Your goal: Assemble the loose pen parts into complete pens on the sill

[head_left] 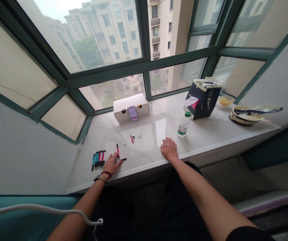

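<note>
My left hand [111, 163] lies on the white marble-look ledge [146, 152], fingers apart. Its thumb is close to a small black pen part [123, 159], and its fingertips are by a red-and-black pen [118, 151]; whether they touch is too small to tell. Just left of that hand is a neat row of several pens [98, 160] in teal, pink and white. Farther back lie a red pen piece [131, 139] and thin small pen parts [138, 136]. My right hand [169, 149] rests flat near the front edge, holding nothing.
A clear bottle with a green cap [183, 124] stands right of my right hand. Behind it is a dark paper bag [205, 100], with a food bowl [244, 117] and a small tub [226, 100] farther right. A white box [131, 107] sits against the window.
</note>
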### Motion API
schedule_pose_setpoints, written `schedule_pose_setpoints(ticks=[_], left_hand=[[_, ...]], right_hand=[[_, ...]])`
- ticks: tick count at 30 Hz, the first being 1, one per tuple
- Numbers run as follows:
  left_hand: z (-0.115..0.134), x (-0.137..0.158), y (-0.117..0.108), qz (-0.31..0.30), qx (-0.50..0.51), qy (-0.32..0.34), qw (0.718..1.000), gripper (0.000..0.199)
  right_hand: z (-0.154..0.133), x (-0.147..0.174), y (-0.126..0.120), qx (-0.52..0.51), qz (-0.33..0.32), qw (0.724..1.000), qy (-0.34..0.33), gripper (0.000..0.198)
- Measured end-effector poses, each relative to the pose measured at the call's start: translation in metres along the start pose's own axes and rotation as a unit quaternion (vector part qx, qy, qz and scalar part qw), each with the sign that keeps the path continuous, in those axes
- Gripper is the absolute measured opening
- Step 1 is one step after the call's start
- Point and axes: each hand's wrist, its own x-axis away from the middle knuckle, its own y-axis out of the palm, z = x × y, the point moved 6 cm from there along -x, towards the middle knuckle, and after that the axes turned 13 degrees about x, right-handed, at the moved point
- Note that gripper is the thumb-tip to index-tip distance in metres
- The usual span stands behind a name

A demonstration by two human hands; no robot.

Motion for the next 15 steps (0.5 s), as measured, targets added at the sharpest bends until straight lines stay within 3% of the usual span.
schedule_pose_setpoints(ticks=[8,15], left_hand=[[0.018,-0.009,0.007,0.02,0.002,0.048,0.999,0.049],[0.027,-0.008,0.002,0.039,-0.019,0.048,0.998,0.045]], right_hand=[[0.0,0.0,-0.001,0.0,0.012,1.0,0.004,0.043],[0.0,0.0,-0.001,0.002,0.016,1.0,0.006,0.042]])
